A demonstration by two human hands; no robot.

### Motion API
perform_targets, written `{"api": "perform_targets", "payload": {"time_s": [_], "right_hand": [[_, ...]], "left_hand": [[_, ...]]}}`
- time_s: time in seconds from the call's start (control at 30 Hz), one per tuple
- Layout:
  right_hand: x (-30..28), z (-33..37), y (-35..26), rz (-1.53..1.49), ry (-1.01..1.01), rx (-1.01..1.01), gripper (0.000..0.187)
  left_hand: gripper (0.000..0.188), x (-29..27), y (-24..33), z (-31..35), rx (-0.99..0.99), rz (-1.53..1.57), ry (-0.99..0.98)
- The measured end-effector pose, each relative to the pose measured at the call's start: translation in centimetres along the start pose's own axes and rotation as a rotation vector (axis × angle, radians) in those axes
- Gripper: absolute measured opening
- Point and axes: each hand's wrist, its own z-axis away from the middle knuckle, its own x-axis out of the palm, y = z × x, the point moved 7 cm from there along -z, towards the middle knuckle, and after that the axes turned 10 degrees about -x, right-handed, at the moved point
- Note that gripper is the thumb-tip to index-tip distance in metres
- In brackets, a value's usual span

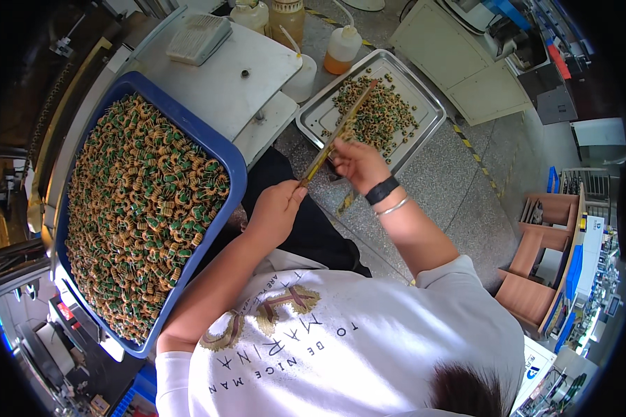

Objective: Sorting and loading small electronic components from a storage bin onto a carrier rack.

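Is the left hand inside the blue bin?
No, the left hand holds one end of the long strip, outside the blue bin.

L hand (278, 203) covers the lower end of the yellowish strip (357, 106), & R hand (358, 163) hides some part of its middle, so exactly what the fingertips pinch there is not possible to tell. Small coils (386, 119) in the metal tray (421, 99) are too tiny for counting their wire turns, & in the blue tub (234, 174) lower pcs. are covered by upper ones. Brown bottle (287, 21) is cut off at top edge, dark hair (466, 390) at bottom edge.
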Motion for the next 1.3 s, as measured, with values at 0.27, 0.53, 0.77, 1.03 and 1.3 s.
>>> {"api": "perform_targets", "payload": {"time_s": [0.27,0.53,0.77,1.03,1.3], "right_hand": [[-9.8,-6.8,-4.7,0.092,0.267,-0.115,0.016],[-13.8,-6.3,-8.7,0.291,0.441,-0.315,0.020],[-17.3,-9.5,-7.1,0.453,0.475,-0.233,0.046],[-8.8,-11.0,-9.4,0.383,0.215,-0.358,0.041],[22.6,-0.4,-12.7,0.643,-0.555,-0.674,0.022]], "left_hand": [[0.019,-1.7,-1.6,4.7,-0.091,0.022,-0.142],[0.023,-5.4,-4.1,12.8,-0.303,0.465,-0.271],[0.035,-7.0,-1.5,17.3,-0.050,1.023,-0.224],[0.032,-9.3,-1.3,21.1,-0.227,0.929,0.094],[0.024,-11.0,-1.2,22.6,-0.301,0.862,0.345]]}}
